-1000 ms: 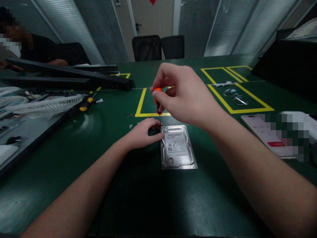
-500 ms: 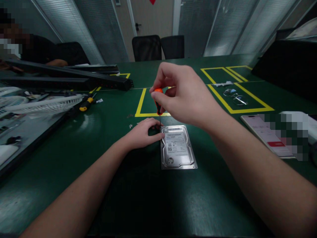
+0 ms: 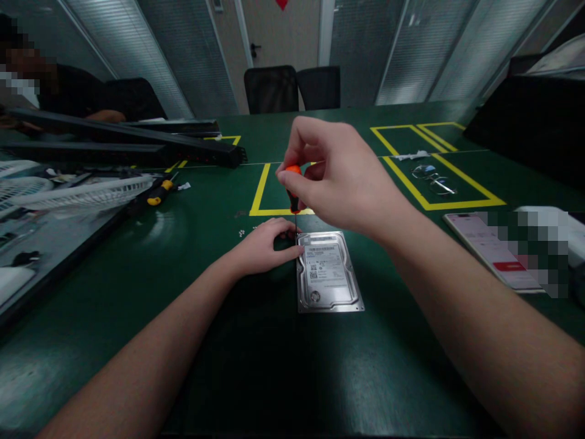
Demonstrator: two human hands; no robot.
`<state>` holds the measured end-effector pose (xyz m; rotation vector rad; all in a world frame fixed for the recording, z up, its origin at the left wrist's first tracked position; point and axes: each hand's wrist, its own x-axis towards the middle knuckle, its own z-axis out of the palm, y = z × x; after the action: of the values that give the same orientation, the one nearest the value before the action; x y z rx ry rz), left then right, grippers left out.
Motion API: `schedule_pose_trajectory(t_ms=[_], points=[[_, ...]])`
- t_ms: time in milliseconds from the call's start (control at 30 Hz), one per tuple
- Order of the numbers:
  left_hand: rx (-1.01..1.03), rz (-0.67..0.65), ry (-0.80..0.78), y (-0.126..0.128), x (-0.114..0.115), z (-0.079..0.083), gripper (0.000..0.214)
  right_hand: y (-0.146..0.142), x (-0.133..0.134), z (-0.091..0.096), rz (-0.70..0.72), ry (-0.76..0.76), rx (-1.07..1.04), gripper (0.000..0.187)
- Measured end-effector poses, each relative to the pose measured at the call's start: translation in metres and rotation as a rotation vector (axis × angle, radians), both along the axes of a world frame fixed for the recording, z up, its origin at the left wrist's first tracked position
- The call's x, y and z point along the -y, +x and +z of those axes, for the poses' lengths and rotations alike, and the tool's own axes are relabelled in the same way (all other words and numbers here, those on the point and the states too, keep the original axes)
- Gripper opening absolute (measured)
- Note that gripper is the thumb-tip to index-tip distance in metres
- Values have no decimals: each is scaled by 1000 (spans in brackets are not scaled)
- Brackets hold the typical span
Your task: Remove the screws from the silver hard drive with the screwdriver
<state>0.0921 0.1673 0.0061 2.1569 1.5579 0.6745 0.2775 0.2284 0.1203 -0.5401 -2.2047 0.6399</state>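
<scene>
A silver hard drive lies flat on the green table, its printed label facing up. My left hand grips its left edge near the far corner, thumb on the top face and fingers at the side. Above that corner, my right hand pinches the handle of a small orange and black screwdriver. The screwdriver stands upright, its thin shaft reaching down to the drive's far left corner. Whether its tip sits in a screw is too small to tell. Several tiny screw-like bits lie just left of my left hand.
A yellow and black screwdriver lies at left beside a tray with white slatted parts. Long black bars lie behind, near a seated person. To the right are glasses, a phone and yellow tape outlines.
Almost nothing differs. The orange top of the screwdriver sits very slightly lower between my right fingers; my left hand and the hard drive have stayed in place.
</scene>
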Motion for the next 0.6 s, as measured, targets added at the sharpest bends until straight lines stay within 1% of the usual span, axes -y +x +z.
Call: schedule_pose_trajectory(t_ms=[300,600], points=[[3,1,5,1,-1,-1,37,0,-1,0,-7,28,1,18],[-2,11,-2,1,-1,0,39,0,-2,-1,0,10,7,19]])
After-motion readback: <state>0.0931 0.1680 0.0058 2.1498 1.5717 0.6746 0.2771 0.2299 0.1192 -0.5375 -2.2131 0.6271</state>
